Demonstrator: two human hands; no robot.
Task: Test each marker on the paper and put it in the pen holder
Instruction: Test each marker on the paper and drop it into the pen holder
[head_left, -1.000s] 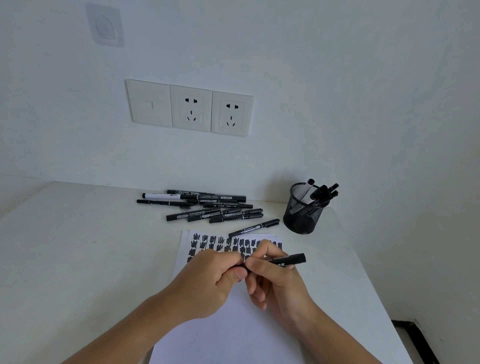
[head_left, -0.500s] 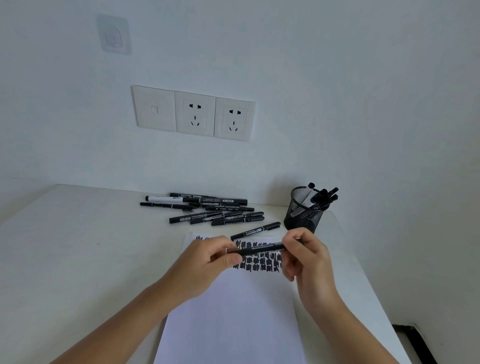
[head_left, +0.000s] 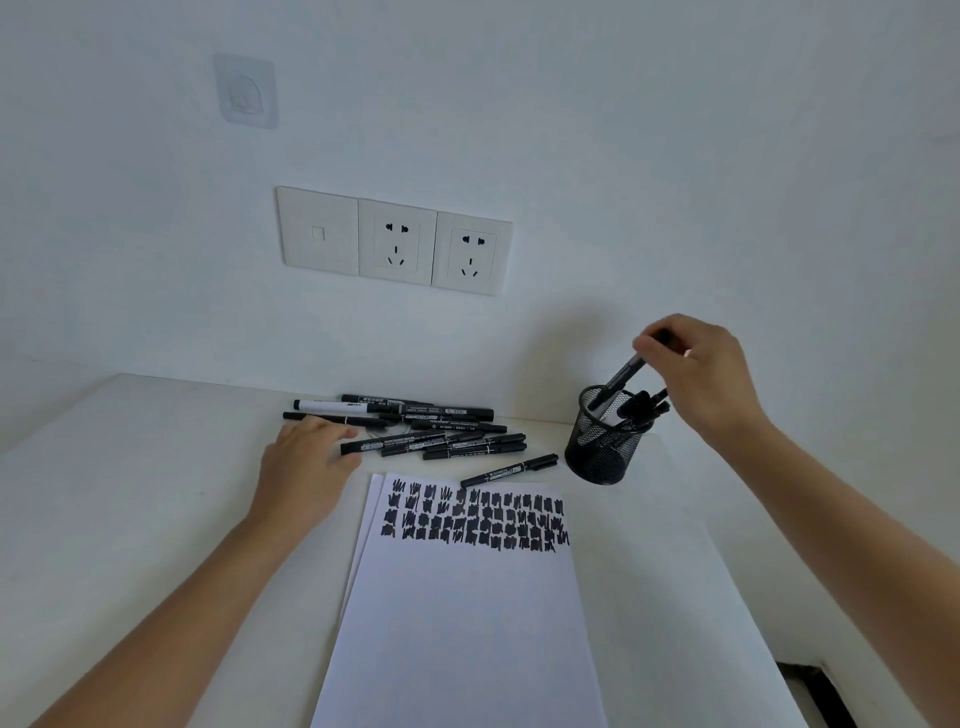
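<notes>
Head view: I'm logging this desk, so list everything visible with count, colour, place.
table: one, white, against the wall
paper: at least two sheets, white, black scribbles, table centre
loose markers: about ten, black, one white-barrelled, behind the paper
pen holder: one, black mesh, right of the markers
stored markers: several, black, in the pen holder
wall plates: three, white, above the table
adhesive hook: one, clear, high on the wall
left hand: open, beside the loose markers
right hand: pinches held marker, black, over the pen holder

One wide head-worn view looks forward and down across the table (head_left: 130, 467) toward the wall (head_left: 623, 156), close over the paper (head_left: 467, 623) at bottom centre.
</notes>
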